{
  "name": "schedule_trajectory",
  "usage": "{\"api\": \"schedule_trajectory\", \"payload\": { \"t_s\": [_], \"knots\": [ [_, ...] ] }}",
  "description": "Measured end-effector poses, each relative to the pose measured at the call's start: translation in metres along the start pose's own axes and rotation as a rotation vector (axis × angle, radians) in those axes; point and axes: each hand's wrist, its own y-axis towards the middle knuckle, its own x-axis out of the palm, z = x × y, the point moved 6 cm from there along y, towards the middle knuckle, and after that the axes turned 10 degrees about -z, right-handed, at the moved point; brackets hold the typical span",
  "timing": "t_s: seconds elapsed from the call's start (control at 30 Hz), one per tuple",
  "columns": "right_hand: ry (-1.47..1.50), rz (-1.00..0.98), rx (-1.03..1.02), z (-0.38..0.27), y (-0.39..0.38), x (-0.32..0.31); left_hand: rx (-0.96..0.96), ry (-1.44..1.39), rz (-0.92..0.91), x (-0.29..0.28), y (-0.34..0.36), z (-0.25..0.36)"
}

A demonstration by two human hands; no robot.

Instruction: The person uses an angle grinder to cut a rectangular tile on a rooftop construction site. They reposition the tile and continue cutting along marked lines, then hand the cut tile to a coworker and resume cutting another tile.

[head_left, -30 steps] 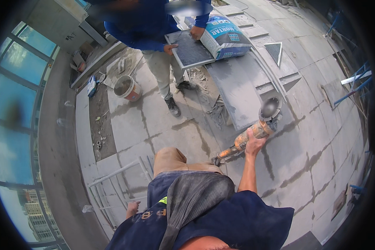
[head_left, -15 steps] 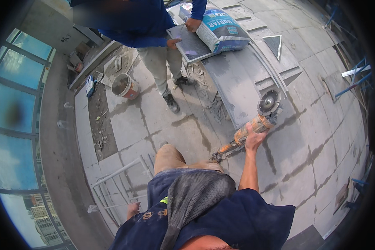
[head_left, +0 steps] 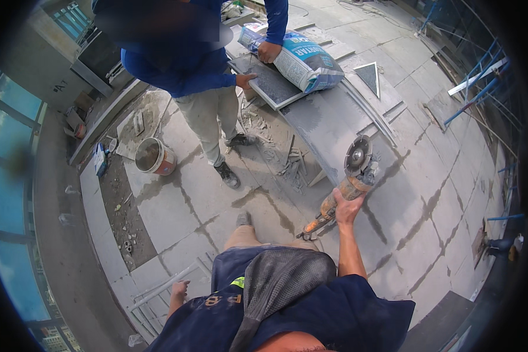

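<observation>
My right hand (head_left: 348, 206) is wrapped around the orange, dust-caked body of an angle grinder (head_left: 334, 202). The grinder's round cutting disc (head_left: 358, 154) points away from me, over the near end of a grey slab (head_left: 328, 138), and its tail end is close to my thigh. Low on the left, my left hand (head_left: 180, 288) hangs beside my body with its fingers loosely apart and nothing visible in them. Nearest to it is a white tubular metal frame (head_left: 179, 276).
A co-worker in blue sleeves grips a framed dark tile (head_left: 273, 88) beside a mortar bag (head_left: 311, 61). Broken offcuts (head_left: 290, 167) litter the paving by their shoes. A bucket (head_left: 156, 156) stands left; a dark slab (head_left: 434, 322) lies lower right, blue scaffolding (head_left: 472, 97) far right.
The view has shifted, showing more of the far area. My left hand has come further out from my side. The grinder stays in my right hand, slightly more to the left.
</observation>
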Motion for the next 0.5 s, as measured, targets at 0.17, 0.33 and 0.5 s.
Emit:
{"api": "schedule_trajectory", "payload": {
  "t_s": [0.17, 0.33, 0.5],
  "knots": [
    [-0.130, 0.137, -0.032, -0.023, -0.015, 0.024, 0.036, -0.106, 0.035, -0.111, 0.102, 0.083],
    [-0.194, 0.262, -0.008, -0.046, -0.038, 0.051, 0.170, -0.003, 0.106, -0.239, 0.169, 0.161],
    [-0.261, 0.377, -0.015, -0.072, -0.065, 0.072, 0.232, 0.115, 0.088, -0.318, 0.229, 0.222]
  ]
}}
